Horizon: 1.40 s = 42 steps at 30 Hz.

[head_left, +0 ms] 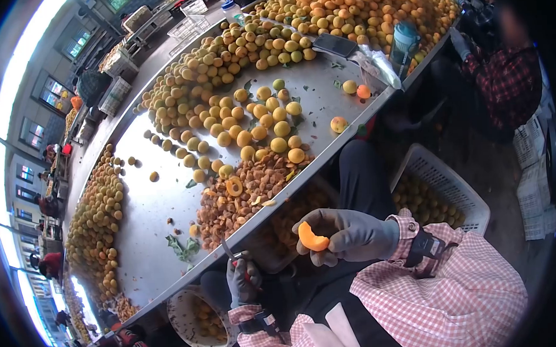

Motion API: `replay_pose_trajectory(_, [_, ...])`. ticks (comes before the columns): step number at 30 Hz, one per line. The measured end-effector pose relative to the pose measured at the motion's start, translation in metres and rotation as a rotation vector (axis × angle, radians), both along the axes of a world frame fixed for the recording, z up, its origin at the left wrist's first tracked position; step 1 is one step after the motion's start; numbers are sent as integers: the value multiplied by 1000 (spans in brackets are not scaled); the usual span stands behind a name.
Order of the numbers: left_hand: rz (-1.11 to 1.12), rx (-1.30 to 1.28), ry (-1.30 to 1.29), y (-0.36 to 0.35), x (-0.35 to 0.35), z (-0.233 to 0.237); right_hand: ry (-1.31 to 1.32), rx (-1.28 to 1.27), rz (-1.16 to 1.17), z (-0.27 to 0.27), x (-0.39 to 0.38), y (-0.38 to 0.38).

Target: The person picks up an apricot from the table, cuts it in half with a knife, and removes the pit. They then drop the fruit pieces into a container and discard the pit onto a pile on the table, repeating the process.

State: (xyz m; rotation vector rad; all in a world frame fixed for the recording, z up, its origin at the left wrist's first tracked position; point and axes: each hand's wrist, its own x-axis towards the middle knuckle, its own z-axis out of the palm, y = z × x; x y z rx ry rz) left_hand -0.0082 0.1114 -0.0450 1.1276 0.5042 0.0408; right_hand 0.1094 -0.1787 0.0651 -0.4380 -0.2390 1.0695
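Note:
My right hand [353, 235], in a grey glove, pinches a curved orange apricot piece [312, 237] between thumb and fingers, above my lap. Lower left of it, my left hand [244, 279], also gloved, is closed around the handle of a small knife [229, 250], whose blade points up toward the table edge. Beyond the hands, a heap of brown pits [236, 196] lies along the metal table's [151, 221] near edge. Whole yellow apricots [252, 136] are scattered behind the pits.
A white bucket [177, 311] with fruit stands below left. A white crate [468, 197] of fruit is at right. On the table are a phone [335, 45], a bottle [403, 45] and a large fruit pile [358, 8]. A person in a checked shirt [510, 83] sits at upper right.

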Motion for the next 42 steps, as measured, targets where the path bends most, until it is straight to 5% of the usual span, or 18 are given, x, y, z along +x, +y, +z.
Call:
replay_pose_trajectory(9, [-7,-8,-22,0,1,-1,199,149,-63,-8,-1,1])
replay_pose_trajectory(17, [-8,-37,0,0,2,0,-120,-287,-291,-8,-4,4])
replay_pose_trajectory(23, [-25,-31,24,-1,3,1,-129,-561,-222,-12,-2,5])
replay_pose_trajectory(26, [-35,-29,28,-1,2,0,85,-438,-103,-20,-3,7])
replay_pose_trajectory(32, [-24,-34,27,1,3,-7,-58,-365,7,1,-9,9])
replay_pose_trajectory(42, [-28,-118,-55,-10,1,4,-443,-388,-659,-13,15,4])
